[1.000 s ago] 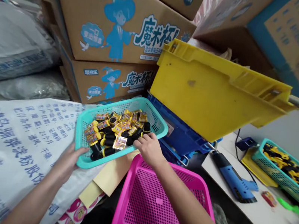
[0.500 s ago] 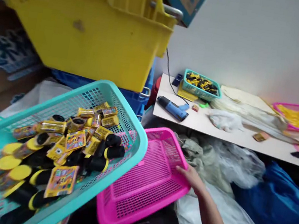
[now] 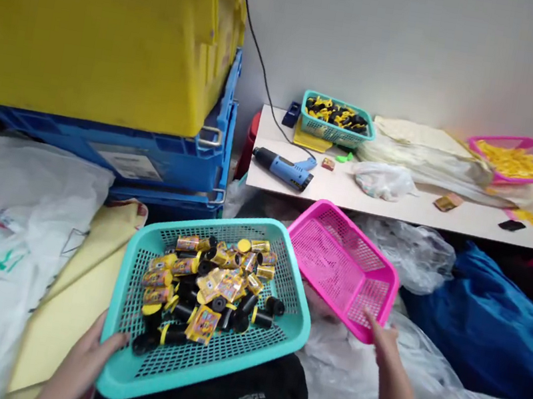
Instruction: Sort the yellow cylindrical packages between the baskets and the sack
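My left hand grips the near left rim of a teal plastic mesh basket, which is held level in front of me. The basket holds a loose pile of black cylinders with yellow caps and shiny printed sachets. My right hand is at the near corner of an empty pink mesh basket, its fingers on the rim. That basket is tilted and lies next to the teal one, with its corner nearly touching the teal rim.
A white table carries a blue glue gun, a small teal basket of parts, a plastic bag and a pink tray of yellow pieces. Stacked blue and yellow crates stand left; white sacks and a blue bag lie below.
My view has swung right, from the cardboard boxes to the table. The teal basket now sits level and lower, and the pink basket has moved right, tilted, at my right hand.
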The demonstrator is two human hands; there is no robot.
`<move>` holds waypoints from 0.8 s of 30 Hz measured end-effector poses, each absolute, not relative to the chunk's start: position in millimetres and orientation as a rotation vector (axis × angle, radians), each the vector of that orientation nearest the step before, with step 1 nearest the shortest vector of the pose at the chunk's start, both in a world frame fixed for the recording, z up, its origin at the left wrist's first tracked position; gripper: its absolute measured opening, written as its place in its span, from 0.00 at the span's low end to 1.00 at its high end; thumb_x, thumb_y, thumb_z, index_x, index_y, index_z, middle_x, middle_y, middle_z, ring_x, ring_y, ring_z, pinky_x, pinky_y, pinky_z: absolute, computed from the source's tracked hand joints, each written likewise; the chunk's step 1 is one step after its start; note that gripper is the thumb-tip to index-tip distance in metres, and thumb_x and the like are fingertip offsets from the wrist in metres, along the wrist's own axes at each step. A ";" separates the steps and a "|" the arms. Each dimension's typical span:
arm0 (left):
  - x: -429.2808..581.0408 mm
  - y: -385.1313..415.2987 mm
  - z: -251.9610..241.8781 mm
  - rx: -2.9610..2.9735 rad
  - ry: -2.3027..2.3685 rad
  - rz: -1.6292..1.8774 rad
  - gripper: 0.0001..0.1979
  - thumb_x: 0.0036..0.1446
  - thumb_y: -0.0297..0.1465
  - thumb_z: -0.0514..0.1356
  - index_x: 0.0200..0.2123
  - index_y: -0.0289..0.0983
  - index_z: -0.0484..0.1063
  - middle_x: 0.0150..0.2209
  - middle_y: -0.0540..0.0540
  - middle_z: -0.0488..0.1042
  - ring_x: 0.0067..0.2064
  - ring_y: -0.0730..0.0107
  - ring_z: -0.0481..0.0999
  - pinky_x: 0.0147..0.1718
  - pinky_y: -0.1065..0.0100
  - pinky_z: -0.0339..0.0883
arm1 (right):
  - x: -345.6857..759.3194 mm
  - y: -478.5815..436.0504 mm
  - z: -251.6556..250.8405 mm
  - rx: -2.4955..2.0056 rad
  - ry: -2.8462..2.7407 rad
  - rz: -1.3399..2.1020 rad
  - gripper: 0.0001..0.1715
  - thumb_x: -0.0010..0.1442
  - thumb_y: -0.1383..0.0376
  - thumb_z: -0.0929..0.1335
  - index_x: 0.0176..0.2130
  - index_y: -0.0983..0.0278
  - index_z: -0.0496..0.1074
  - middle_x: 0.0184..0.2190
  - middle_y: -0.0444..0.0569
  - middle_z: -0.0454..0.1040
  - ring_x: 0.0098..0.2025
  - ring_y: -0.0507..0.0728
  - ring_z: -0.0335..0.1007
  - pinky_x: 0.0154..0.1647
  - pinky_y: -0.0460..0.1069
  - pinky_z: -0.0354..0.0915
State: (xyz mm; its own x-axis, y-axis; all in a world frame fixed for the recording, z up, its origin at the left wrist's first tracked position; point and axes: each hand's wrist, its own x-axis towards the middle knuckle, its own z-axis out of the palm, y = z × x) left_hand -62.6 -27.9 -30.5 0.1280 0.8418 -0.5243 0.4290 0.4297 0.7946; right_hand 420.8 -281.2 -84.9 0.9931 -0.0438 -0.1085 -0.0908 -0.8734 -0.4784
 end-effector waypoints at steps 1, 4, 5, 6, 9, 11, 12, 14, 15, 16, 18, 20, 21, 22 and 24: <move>-61.1 -28.5 -28.9 1.191 1.506 0.424 0.31 0.49 0.38 0.59 0.58 0.41 0.65 0.38 0.45 0.81 0.36 0.55 0.82 0.31 0.61 0.78 | 420.1 -278.7 -71.6 -2.634 0.156 0.026 0.49 0.56 0.52 0.69 0.62 0.85 0.58 0.51 0.75 0.63 0.56 0.74 0.62 0.59 0.67 0.58; -65.3 -29.6 -20.9 1.260 1.540 0.398 0.32 0.45 0.37 0.60 0.56 0.38 0.65 0.41 0.44 0.80 0.39 0.55 0.81 0.37 0.60 0.78 | 408.7 -253.1 -29.7 -2.589 0.018 -0.294 0.46 0.55 0.58 0.68 0.65 0.77 0.56 0.60 0.66 0.57 0.65 0.65 0.50 0.70 0.58 0.45; -68.4 -31.0 -19.1 1.295 1.548 0.380 0.32 0.45 0.37 0.59 0.55 0.37 0.65 0.42 0.43 0.79 0.40 0.55 0.80 0.38 0.60 0.77 | 398.0 -237.5 -18.3 -2.553 -0.109 -0.323 0.42 0.56 0.58 0.67 0.65 0.73 0.58 0.59 0.60 0.59 0.62 0.60 0.55 0.68 0.53 0.50; -71.8 -33.5 -18.5 1.330 1.548 0.348 0.32 0.45 0.38 0.59 0.56 0.36 0.65 0.43 0.42 0.79 0.41 0.55 0.80 0.40 0.59 0.77 | 382.8 -219.2 -9.0 -2.473 -0.296 -0.298 0.35 0.59 0.57 0.64 0.61 0.70 0.63 0.56 0.56 0.63 0.58 0.57 0.61 0.62 0.50 0.59; -84.9 -48.0 -22.7 1.464 1.525 0.224 0.35 0.51 0.43 0.57 0.60 0.34 0.60 0.51 0.37 0.75 0.49 0.51 0.78 0.49 0.54 0.74 | 316.0 -157.9 7.1 -1.978 -1.245 0.204 0.27 0.66 0.49 0.61 0.49 0.68 0.72 0.47 0.54 0.70 0.47 0.56 0.68 0.49 0.52 0.66; -94.7 -59.2 -26.6 1.608 1.537 0.224 0.41 0.55 0.46 0.56 0.67 0.32 0.50 0.61 0.31 0.66 0.58 0.46 0.71 0.57 0.49 0.67 | 268.4 -120.0 9.8 -1.812 -1.711 0.473 0.20 0.69 0.55 0.63 0.51 0.65 0.72 0.46 0.51 0.71 0.48 0.54 0.67 0.52 0.51 0.64; -98.8 -63.4 -27.0 1.715 1.555 0.262 0.44 0.56 0.47 0.56 0.69 0.31 0.45 0.66 0.29 0.58 0.64 0.44 0.65 0.60 0.47 0.62 | 248.2 -103.6 9.2 -1.767 -1.855 0.494 0.16 0.69 0.58 0.64 0.48 0.64 0.74 0.44 0.50 0.71 0.48 0.55 0.67 0.51 0.52 0.64; -102.5 -66.3 -22.6 1.987 1.586 0.402 0.45 0.58 0.47 0.57 0.70 0.30 0.42 0.70 0.27 0.48 0.69 0.42 0.53 0.65 0.44 0.52 | 218.4 -77.0 4.7 -1.724 -2.029 0.435 0.13 0.68 0.62 0.65 0.49 0.65 0.74 0.45 0.51 0.70 0.49 0.56 0.64 0.52 0.53 0.63; -100.5 -64.4 -17.7 2.127 1.577 0.478 0.42 0.59 0.46 0.57 0.69 0.32 0.48 0.69 0.29 0.49 0.70 0.42 0.51 0.65 0.43 0.50 | 208.7 -67.0 1.0 -1.706 -2.085 0.391 0.15 0.67 0.63 0.66 0.52 0.65 0.72 0.48 0.51 0.68 0.50 0.57 0.62 0.53 0.54 0.63; -95.4 -60.5 -11.8 2.255 1.541 0.550 0.35 0.60 0.45 0.57 0.66 0.34 0.56 0.68 0.31 0.54 0.69 0.44 0.53 0.65 0.43 0.49 | 201.9 -59.3 -3.4 -1.691 -2.137 0.354 0.20 0.66 0.64 0.67 0.57 0.64 0.70 0.52 0.52 0.66 0.52 0.59 0.60 0.54 0.55 0.62; -75.5 -47.8 -0.6 2.433 1.406 0.652 0.20 0.64 0.41 0.55 0.56 0.40 0.69 0.62 0.38 0.66 0.65 0.49 0.61 0.65 0.47 0.52 | 194.6 -50.2 -12.7 -1.681 -2.230 0.318 0.28 0.65 0.64 0.69 0.63 0.61 0.65 0.58 0.52 0.60 0.55 0.61 0.55 0.55 0.58 0.61; -47.1 -31.8 4.3 2.514 1.246 0.659 0.16 0.66 0.37 0.53 0.52 0.41 0.72 0.56 0.42 0.71 0.61 0.54 0.66 0.63 0.50 0.56 | 193.5 -48.0 -20.5 -1.697 -2.271 0.307 0.28 0.63 0.64 0.70 0.62 0.60 0.65 0.60 0.51 0.58 0.56 0.63 0.54 0.55 0.59 0.61; -32.4 -23.9 3.4 2.538 1.197 0.605 0.16 0.66 0.37 0.53 0.53 0.40 0.72 0.57 0.41 0.71 0.61 0.53 0.65 0.62 0.50 0.57 | 195.2 -48.9 -23.1 -1.698 -2.261 0.311 0.28 0.63 0.64 0.70 0.60 0.60 0.66 0.60 0.50 0.58 0.57 0.62 0.54 0.55 0.59 0.61; -19.1 -16.7 0.5 2.554 1.172 0.515 0.18 0.65 0.36 0.54 0.55 0.38 0.71 0.57 0.40 0.70 0.61 0.52 0.64 0.62 0.49 0.57 | 198.4 -50.8 -24.8 -1.691 -2.225 0.318 0.28 0.62 0.65 0.71 0.60 0.61 0.66 0.60 0.50 0.58 0.57 0.62 0.54 0.55 0.59 0.60; -0.3 -6.0 -9.5 2.564 1.167 0.357 0.20 0.64 0.35 0.55 0.58 0.35 0.69 0.57 0.38 0.70 0.60 0.50 0.64 0.59 0.49 0.60 | 208.9 -57.0 -26.4 -1.687 -2.081 0.340 0.30 0.61 0.66 0.71 0.61 0.63 0.64 0.59 0.51 0.59 0.58 0.60 0.54 0.58 0.57 0.59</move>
State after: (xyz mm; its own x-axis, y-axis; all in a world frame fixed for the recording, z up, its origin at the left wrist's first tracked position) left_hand -0.3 -6.0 -9.5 0.6388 0.7629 0.0995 0.6880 -0.6243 0.3698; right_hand 208.9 -57.0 -26.4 -0.1609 0.9706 0.1790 0.8631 0.2263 -0.4514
